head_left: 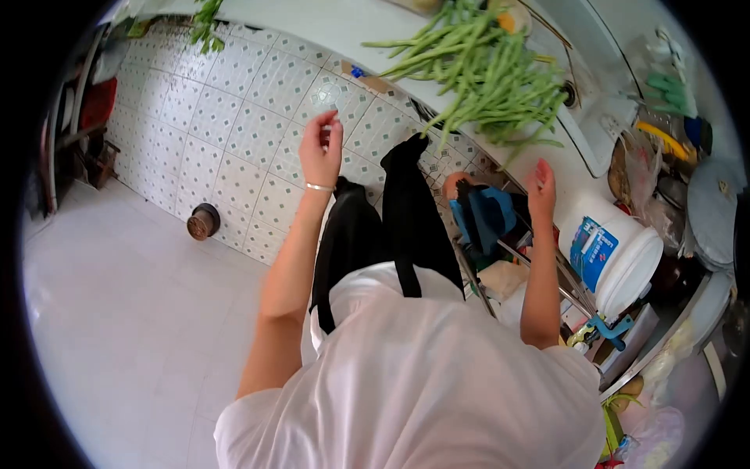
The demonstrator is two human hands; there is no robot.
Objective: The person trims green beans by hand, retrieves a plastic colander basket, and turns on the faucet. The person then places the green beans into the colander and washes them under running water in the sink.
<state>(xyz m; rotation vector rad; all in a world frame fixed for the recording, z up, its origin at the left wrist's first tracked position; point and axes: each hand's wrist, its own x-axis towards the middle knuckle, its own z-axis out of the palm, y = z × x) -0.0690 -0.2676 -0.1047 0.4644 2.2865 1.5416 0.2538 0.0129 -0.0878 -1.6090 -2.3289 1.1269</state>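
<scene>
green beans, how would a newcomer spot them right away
Find the white counter along the top of the view. On it, beyond the right hand, lies a loose heap of green beans. Long, thin pods set them apart from the leafy greens further left.

The left arm is bent at the elbow, its upper arm (266,353) angled outward from the shoulder and its left forearm (296,258) reaching forward and slightly inward to a nearly straight wrist, where the left hand (321,150) hangs with fingers (316,123) loosely curled. On the other side the right forearm (541,277) points almost straight ahead from a bent elbow, and the right hand (541,194) is held edge-on, its fingers relaxed and slightly bent. Both hands are raised in front of the torso (414,367), well apart.
</scene>
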